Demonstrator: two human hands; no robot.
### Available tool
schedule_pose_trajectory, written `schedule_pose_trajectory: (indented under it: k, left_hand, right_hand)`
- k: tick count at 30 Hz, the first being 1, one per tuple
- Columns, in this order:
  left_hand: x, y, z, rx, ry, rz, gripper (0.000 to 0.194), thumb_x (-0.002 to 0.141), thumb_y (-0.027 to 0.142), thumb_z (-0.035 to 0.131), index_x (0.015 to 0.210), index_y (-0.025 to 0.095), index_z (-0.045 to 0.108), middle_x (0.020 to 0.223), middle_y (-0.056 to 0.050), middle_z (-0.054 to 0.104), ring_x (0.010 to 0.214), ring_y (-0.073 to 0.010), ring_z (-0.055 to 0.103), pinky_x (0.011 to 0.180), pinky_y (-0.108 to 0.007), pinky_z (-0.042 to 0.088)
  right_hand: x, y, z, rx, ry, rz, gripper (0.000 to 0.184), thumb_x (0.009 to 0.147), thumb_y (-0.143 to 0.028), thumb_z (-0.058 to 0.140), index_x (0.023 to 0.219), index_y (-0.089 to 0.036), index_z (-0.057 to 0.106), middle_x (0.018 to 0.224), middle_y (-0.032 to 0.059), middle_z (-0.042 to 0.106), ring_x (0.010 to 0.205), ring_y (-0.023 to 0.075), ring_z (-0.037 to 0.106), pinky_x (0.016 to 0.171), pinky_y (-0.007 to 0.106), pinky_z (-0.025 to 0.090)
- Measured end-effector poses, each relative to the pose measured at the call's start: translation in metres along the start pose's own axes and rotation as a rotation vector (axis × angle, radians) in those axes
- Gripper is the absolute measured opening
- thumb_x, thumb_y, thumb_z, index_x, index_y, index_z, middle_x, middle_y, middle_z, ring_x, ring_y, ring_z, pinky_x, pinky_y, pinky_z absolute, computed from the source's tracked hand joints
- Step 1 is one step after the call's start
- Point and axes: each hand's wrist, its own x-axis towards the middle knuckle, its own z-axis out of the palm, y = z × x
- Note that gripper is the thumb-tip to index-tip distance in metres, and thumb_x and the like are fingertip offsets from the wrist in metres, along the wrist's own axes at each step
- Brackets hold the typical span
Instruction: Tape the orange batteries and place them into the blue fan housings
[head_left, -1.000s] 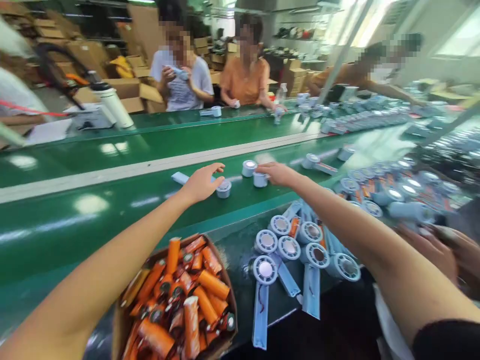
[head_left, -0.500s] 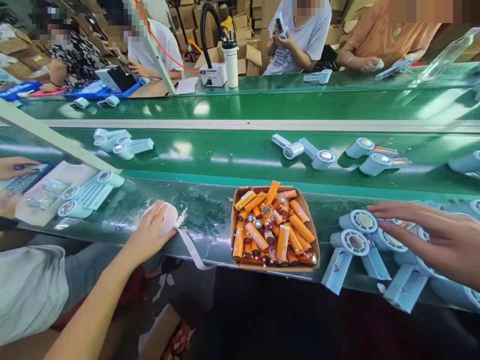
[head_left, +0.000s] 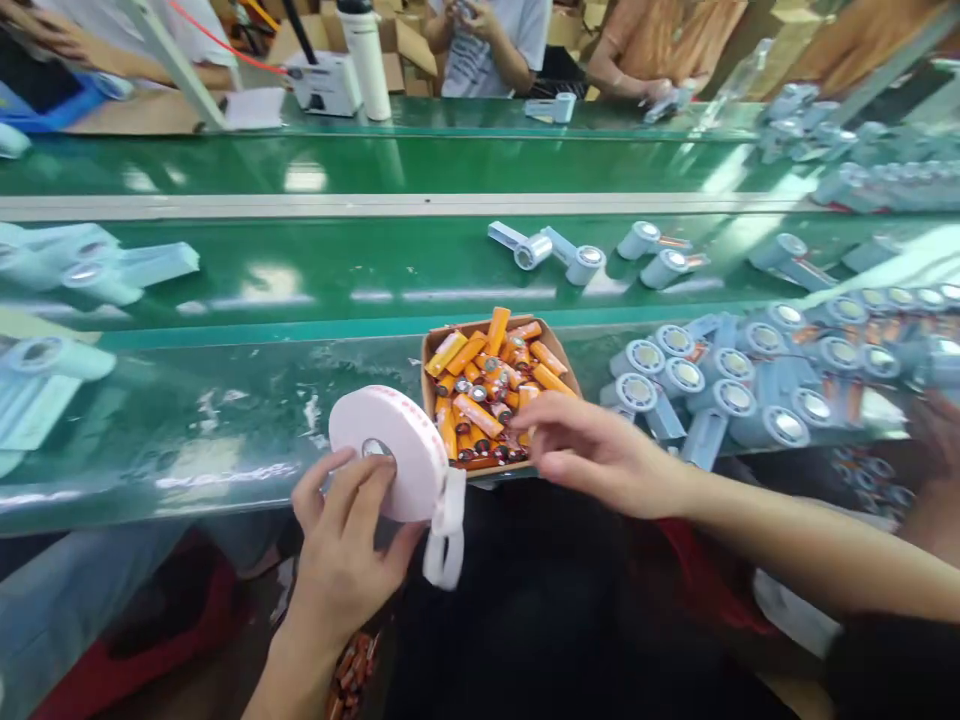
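Note:
My left hand (head_left: pixel 349 535) grips a wide white roll of tape (head_left: pixel 394 445) with pinkish marks on its rim, held up on edge above the table's front edge. A loose end of the tape loops down on the roll's right side. My right hand (head_left: pixel 592 450) reaches over the right front part of a cardboard box (head_left: pixel 576 385), fingers half bent and apart from the thumb, with nothing seen between them. Inside the box lie many orange-wrapped battery cells (head_left: pixel 480 415) with thin wires; my right fingers hide some of them.
Many light-blue handheld fan housings (head_left: pixel 731 365) crowd the table on the right. More housings (head_left: pixel 532 250) lie on the green conveyor belt (head_left: pixel 300 270). At the left are further housings (head_left: pixel 45 370). Across the line, people work beside a white cylinder (head_left: pixel 367 65).
My left hand has lifted the tape roll off the table and brought it nearer the box. My right hand has moved left from the fan housings to the box. The view has shifted right.

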Motion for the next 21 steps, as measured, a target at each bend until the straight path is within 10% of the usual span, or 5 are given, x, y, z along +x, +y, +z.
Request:
schedule_pose_trajectory:
  k: [6,15,21]
  left_hand:
    - [0.018,0.027,0.022,-0.091,-0.004,0.099,0.047,0.094,0.024,0.076,0.138,0.019,0.061,0.115,-0.014,0.073,0.124,-0.0370,0.059,0.106,-0.049,0.048]
    - [0.017,0.036,0.028,-0.220,-0.116,0.059,0.041,0.094,0.029,0.074,0.133,0.021,0.064,0.112,-0.012,0.073,0.108,-0.0319,0.059,0.099,-0.047,0.049]
    - [0.016,0.044,0.023,-0.266,-0.131,0.130,0.040,0.093,0.029,0.074,0.132,0.021,0.067,0.108,-0.012,0.074,0.109,-0.0327,0.059,0.097,-0.046,0.049]
  right_hand:
    - [-0.002,0.015,0.035,0.203,-0.035,0.072,0.035,0.097,-0.051,0.078,0.091,-0.017,0.076,0.082,0.0029,0.073,0.069,0.0131,0.063,0.062,0.025,0.052]
    - [-0.026,-0.004,-0.007,-0.059,0.430,-0.353,0.008,0.099,-0.029,0.076,0.092,-0.025,0.079,0.081,0.0050,0.077,0.071,0.0191,0.070,0.066,0.035,0.059]
    - [-0.013,-0.009,-0.028,-0.222,0.356,-0.401,0.007,0.098,-0.021,0.073,0.096,-0.026,0.078,0.086,0.0042,0.079,0.078,0.0195,0.073,0.072,0.036,0.062]
